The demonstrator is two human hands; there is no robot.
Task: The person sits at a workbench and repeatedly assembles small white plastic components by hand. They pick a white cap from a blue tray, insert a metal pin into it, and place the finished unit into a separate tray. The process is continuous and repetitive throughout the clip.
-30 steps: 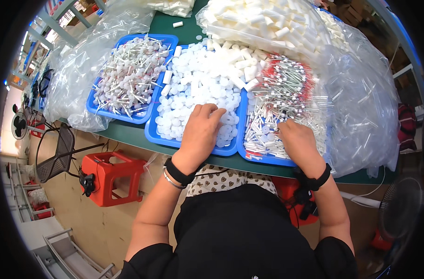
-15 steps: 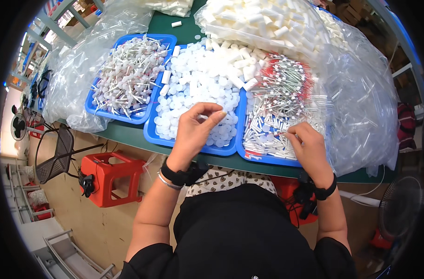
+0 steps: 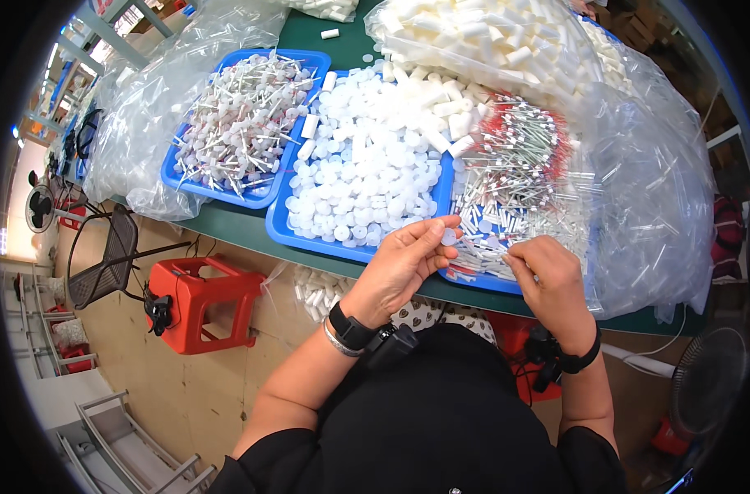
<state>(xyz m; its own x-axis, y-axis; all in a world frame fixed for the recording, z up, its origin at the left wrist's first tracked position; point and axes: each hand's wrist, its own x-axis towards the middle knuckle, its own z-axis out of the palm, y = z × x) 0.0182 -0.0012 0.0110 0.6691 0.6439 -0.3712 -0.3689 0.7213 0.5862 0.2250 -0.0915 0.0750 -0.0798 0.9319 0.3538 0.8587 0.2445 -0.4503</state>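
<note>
My left hand point(image 3: 405, 262) is lifted over the near edge of the middle blue tray point(image 3: 305, 240) and pinches a small white round cap point(image 3: 448, 237) between thumb and fingers. The tray is full of white round caps point(image 3: 366, 177). My right hand point(image 3: 547, 276) rests at the near edge of the right blue tray point(image 3: 483, 281), fingertips closed on a thin clear tube point(image 3: 506, 257) from the pile of red-tipped tubes point(image 3: 519, 177). The two hands are a short gap apart.
A left blue tray point(image 3: 218, 193) holds white discs on thin stems. Clear plastic bags point(image 3: 654, 189) of white cylinders lie behind and to the right on the green table point(image 3: 227, 221). A red stool point(image 3: 204, 300), a black chair point(image 3: 103, 259) and fans point(image 3: 39, 207) stand on the floor.
My left hand has lifted out of the pile of white caps with one cap pinched. My right hand has drawn back toward me from the tube pile, closing on a tube.
</note>
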